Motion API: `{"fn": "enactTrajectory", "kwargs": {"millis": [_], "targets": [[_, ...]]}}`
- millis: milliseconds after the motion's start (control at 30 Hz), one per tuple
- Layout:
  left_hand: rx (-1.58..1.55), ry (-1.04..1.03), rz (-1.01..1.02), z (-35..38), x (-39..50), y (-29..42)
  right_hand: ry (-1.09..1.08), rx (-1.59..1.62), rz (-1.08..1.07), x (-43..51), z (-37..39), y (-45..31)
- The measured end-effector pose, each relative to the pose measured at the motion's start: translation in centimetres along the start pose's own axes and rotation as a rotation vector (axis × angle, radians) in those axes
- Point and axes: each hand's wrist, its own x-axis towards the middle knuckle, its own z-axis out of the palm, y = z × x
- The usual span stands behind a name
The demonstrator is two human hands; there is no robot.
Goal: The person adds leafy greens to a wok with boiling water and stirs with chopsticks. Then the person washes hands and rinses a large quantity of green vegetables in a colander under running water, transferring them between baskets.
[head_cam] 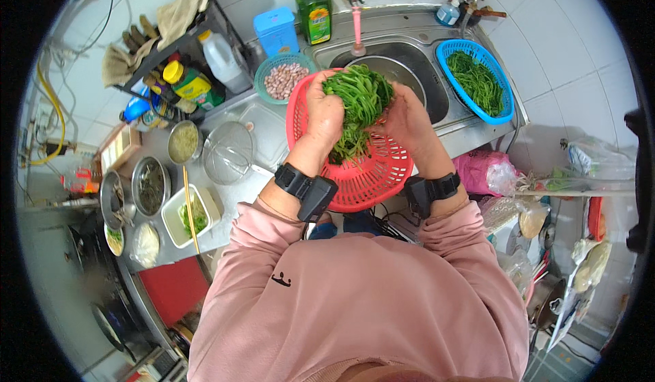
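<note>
A thick bundle of leafy green vegetables (361, 98) is held between my two hands, above a red plastic colander (373, 177). My left hand (326, 108) grips the bundle from the left, its thumb pressed on the stems. On the other side my right hand (409, 113) cups the greens, its fingers partly hidden behind them. Loose greens hang from the bottom of the bundle over the colander's slotted wall. Behind the colander, a round metal basin (409, 75) sits in the stainless steel sink (441, 92), below a tap with a pink hose (357, 28).
A blue basket (444, 59) of greens rests on the sink's right side. Left of the colander are a green basket (263, 92) of beans, a wire strainer (228, 152), a white container (174, 223) with chopsticks (187, 192) across it, and metal bowls (166, 197). A bottle rack (169, 49) stands behind.
</note>
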Motion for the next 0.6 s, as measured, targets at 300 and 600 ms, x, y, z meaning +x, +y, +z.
{"fn": "enactTrajectory", "kwargs": {"millis": [300, 600], "targets": [[0.72, -0.463, 0.306, 6.4, 0.5, -3.3, 0.005, 0.355, -0.182, 1.3, -4.1, -1.4], [1.244, -1.157, 1.022, 8.9, 2.4, 0.6, 0.119, 0.32, -0.284, 1.8, -6.3, -6.5]]}}
